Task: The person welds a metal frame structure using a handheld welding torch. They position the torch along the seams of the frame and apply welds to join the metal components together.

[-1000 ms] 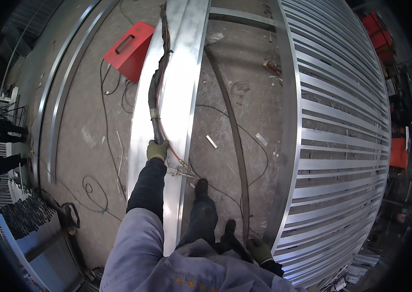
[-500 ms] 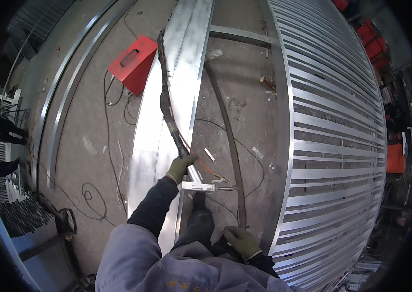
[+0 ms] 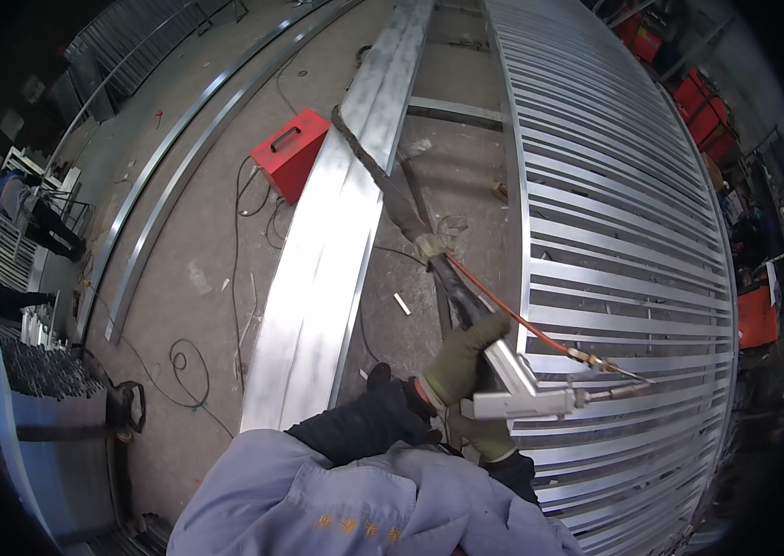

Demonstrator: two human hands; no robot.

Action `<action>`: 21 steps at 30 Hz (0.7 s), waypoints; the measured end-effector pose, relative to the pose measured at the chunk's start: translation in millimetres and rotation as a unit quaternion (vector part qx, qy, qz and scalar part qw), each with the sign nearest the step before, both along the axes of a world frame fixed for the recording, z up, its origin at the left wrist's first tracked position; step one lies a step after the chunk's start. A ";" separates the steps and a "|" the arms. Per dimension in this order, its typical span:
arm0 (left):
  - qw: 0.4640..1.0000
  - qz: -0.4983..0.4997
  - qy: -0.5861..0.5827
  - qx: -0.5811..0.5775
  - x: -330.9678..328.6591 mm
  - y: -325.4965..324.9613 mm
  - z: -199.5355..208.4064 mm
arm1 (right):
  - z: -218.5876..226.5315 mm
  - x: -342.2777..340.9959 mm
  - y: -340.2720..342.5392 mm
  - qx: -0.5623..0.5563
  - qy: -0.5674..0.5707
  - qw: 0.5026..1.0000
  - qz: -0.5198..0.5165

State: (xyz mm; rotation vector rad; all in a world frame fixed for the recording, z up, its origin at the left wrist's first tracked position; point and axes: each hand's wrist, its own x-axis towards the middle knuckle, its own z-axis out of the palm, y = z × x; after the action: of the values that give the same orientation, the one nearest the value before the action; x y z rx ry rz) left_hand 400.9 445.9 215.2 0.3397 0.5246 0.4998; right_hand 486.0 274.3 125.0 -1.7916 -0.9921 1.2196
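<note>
My left hand (image 3: 462, 362), in an olive-green work glove, is wrapped round the grip of a silver welding torch (image 3: 529, 401). The torch's body lies crosswise, its nozzle pointing right over the slatted metal panel (image 3: 609, 278). A thin orange line (image 3: 512, 315) runs along the torch to a brass fitting near the tip. Behind the grip, a dark sheathed cable (image 3: 392, 199) trails up and away over the long metal beam (image 3: 318, 287). My right hand (image 3: 489, 437), gloved alike, is just below the torch body; its fingers are hidden behind the torch and my left hand.
A red box (image 3: 288, 157) with a black handle stands left of the beam. Thin cables (image 3: 190, 375) coil on the floor. Two long metal profiles (image 3: 156, 195) lie farther left. Another person (image 3: 35, 213) is at the far left, beside stacked metal parts (image 3: 44, 380).
My left hand has carried the welding torch right, from beside the beam to the slatted panel's edge. The cable swung along with it. My right hand is now partly covered by the torch.
</note>
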 end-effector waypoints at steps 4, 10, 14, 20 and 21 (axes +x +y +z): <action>0.990 -0.117 -0.067 0.047 18.5 -118.5 52.9 | 33.8 27.0 -92.6 0.072 0.019 0.989 -0.124; 0.921 -0.311 -0.148 0.180 53.3 -248.0 77.9 | 74.3 46.4 -231.1 0.274 0.109 0.873 -0.388; 0.843 -0.462 -0.198 0.193 63.3 -294.9 117.4 | 114.7 50.5 -305.0 0.408 0.087 0.756 -0.504; 0.766 -0.466 -0.202 0.395 77.1 -324.5 78.6 | 160.3 53.1 -326.8 0.492 0.025 0.657 -0.571; 0.744 -0.484 -0.197 0.417 77.1 -319.0 64.3 | 162.1 51.6 -313.5 0.494 0.021 0.647 -0.581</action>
State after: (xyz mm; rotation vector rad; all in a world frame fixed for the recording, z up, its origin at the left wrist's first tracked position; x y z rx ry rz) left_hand 478.0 126.8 279.5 1.2579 -0.3739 -0.2702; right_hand 537.7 -39.2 287.2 -1.0117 -0.1493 -0.1750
